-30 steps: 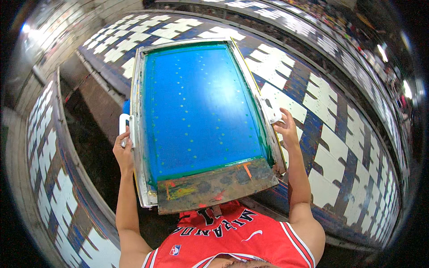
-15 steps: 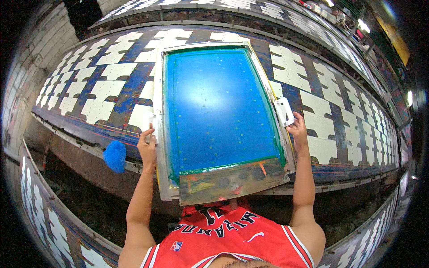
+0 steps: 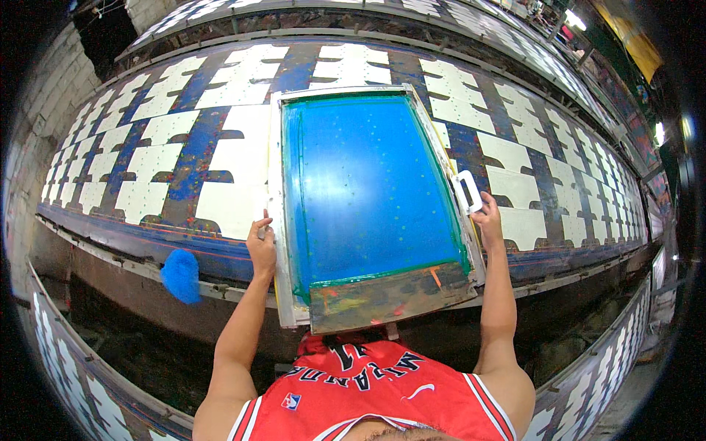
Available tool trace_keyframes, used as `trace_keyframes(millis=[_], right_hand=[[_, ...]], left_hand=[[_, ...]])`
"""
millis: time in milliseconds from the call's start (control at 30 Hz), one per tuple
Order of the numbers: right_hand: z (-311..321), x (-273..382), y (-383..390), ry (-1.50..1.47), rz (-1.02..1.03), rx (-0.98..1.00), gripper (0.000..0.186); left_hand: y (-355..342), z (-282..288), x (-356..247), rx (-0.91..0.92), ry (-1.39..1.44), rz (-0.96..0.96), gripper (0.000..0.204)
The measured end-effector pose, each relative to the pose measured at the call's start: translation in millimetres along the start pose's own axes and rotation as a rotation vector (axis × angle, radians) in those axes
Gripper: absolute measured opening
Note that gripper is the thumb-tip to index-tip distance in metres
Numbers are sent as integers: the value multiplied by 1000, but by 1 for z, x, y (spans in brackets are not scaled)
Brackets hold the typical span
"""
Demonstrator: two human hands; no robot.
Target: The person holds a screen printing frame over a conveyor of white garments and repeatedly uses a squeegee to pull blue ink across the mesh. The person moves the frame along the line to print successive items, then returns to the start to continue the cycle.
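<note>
A screen printing frame (image 3: 275, 176) with pale edges and blue mesh (image 3: 368, 191) is held in front of my chest, over the long table. My left hand (image 3: 262, 246) grips its left side, with the fingers partly hidden by the edge. On the right side, my right hand (image 3: 487, 220) is closed at the lower end of a white handle (image 3: 468, 192). Across the frame's near end lies a stained, dark flat board (image 3: 390, 298). White cut panels (image 3: 239, 169) lie in rows on the table beneath; the frame covers some of them.
A fluffy blue ball (image 3: 181, 275) sits at the table's near edge on the left. More panel-covered tables stand beyond (image 3: 412, 16) and behind me on both sides. A block wall (image 3: 55, 73) rises at the far left.
The frame has moved to the right over the table with both hands on it. More of the white panel at its left side now shows.
</note>
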State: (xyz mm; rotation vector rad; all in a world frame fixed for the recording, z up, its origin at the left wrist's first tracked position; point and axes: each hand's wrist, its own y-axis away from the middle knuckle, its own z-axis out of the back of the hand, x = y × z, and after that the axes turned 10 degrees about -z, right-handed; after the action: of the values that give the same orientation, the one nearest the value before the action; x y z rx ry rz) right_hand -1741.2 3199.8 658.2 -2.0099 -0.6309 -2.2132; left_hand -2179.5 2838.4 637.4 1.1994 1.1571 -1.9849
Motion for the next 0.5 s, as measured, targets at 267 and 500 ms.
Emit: trace_keyframes(millis=[267, 500], right_hand=[[7, -12, -5, -46, 8, 75, 80], [11, -24, -4, -41, -35, 100, 78]], left_hand=[[1, -11, 6, -10, 15, -10, 22], [13, -5, 17, 13, 39, 36, 24]])
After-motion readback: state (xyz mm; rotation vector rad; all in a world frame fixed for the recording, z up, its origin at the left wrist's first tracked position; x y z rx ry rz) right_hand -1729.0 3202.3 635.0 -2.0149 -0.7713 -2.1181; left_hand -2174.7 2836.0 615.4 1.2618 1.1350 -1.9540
